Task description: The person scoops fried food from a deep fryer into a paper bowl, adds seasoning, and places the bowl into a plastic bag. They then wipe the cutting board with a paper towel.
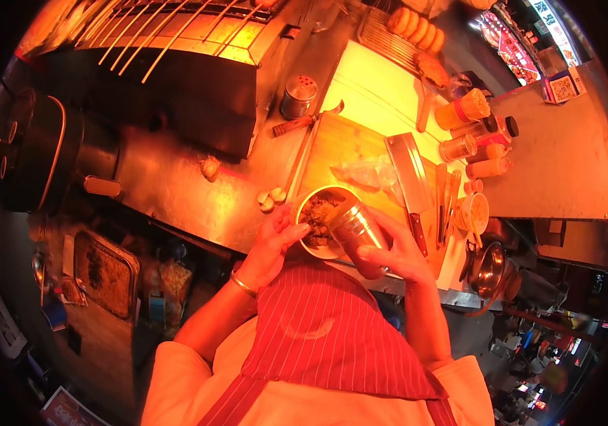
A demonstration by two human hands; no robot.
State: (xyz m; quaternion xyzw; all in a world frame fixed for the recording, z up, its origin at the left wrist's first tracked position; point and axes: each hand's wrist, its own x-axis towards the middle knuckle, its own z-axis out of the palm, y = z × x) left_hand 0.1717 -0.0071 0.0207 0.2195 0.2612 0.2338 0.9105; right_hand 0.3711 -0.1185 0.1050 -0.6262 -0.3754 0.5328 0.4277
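Note:
My left hand (272, 245) grips the left side of a round white bowl (325, 251), its thumb over the rim. Dark brown, chopped-looking food (312, 211) lies inside. In my right hand (405, 250) is a metal shaker (361, 233), tilted so its upper end leans over the bowl; whether anything falls from it I cannot tell. Just beyond the bowl is a wooden cutting board (332, 145) with a clear plastic bag (366, 174) on it. A cleaver (409, 170) with a wooden handle lies across the board's right side.
Several skewers (149, 42) lie over a glowing grill at the far left. Another metal shaker (299, 96) and a wooden-handled knife (294, 126) sit left of the board. Small pale pieces (270, 199) lie near my left hand. Bottles (489, 167) and a tub (473, 213) line the right.

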